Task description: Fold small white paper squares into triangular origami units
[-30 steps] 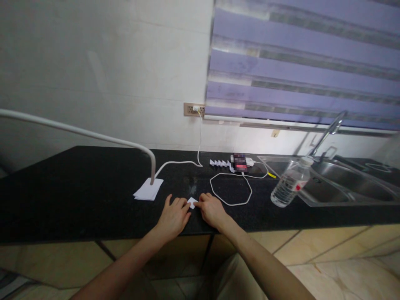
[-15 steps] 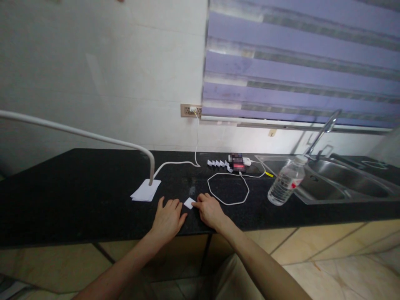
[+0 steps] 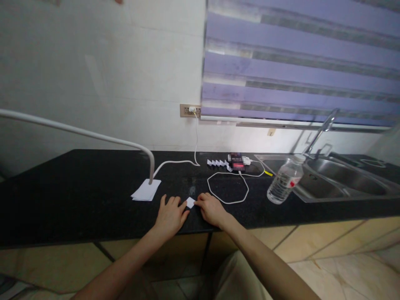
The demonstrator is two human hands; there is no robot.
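Since half a second ago, left hand (image 3: 169, 216) has slid back in against the small folded paper (image 3: 190, 202). Paper lies flat near the black counter's (image 3: 78, 196) front edge. Left fingers spread flat, touching its edge; right hand (image 3: 212, 209) curled, fingertips pinching its right corner. White cable loop (image 3: 228, 187) just beyond.

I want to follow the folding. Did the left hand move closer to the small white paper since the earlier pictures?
Yes. The left hand has moved right along the black counter and now touches the small white paper, with the right hand on its other side.
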